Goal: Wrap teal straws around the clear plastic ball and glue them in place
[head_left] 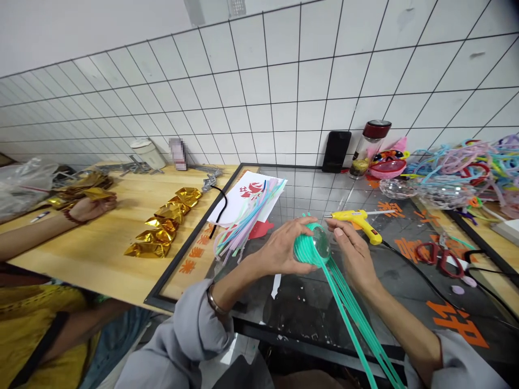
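Observation:
My left hand [284,246] curls around a clear plastic ball [318,241] that is partly wrapped in teal strips [305,249]. My right hand [352,251] presses its fingers against the ball's right side. Long teal strips [357,319] trail from the ball down toward me. Both hands hold the ball just above the dark glass mat [308,302]. A yellow glue gun [359,219] lies just behind my right hand.
Pastel strips [247,216] lie on white paper [239,202] at left. Gold foil shapes [166,227] sit on the wooden table, where another person's hand [91,208] holds gold foil. Red scissors [436,254], a jar [367,148], a phone [336,151] and tangled coloured strips [466,167] are at right.

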`<state>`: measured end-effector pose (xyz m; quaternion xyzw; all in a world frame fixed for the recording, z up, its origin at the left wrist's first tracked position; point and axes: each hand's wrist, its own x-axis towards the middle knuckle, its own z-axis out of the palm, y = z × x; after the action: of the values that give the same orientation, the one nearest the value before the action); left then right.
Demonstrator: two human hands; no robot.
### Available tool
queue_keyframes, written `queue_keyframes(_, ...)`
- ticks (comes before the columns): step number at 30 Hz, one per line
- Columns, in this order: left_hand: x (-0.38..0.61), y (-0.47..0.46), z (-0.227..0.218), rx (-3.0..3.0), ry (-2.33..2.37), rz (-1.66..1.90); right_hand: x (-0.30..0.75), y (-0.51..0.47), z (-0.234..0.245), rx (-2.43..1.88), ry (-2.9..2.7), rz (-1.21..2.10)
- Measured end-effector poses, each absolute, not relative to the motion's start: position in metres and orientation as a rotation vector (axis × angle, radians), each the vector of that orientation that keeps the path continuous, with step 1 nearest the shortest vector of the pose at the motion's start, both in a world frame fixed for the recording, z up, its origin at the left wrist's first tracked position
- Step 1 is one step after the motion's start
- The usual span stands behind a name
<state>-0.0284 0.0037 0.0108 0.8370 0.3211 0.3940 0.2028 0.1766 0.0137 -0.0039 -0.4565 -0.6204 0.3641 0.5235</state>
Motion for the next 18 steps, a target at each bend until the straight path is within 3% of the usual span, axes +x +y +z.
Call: queue_keyframes(18, -0.0282, 0.0077, 0.0112, 2.367, 0.862, 1.121, 0.1765, 0.0177, -0.0093, -1.079, -1.588, 0.910)
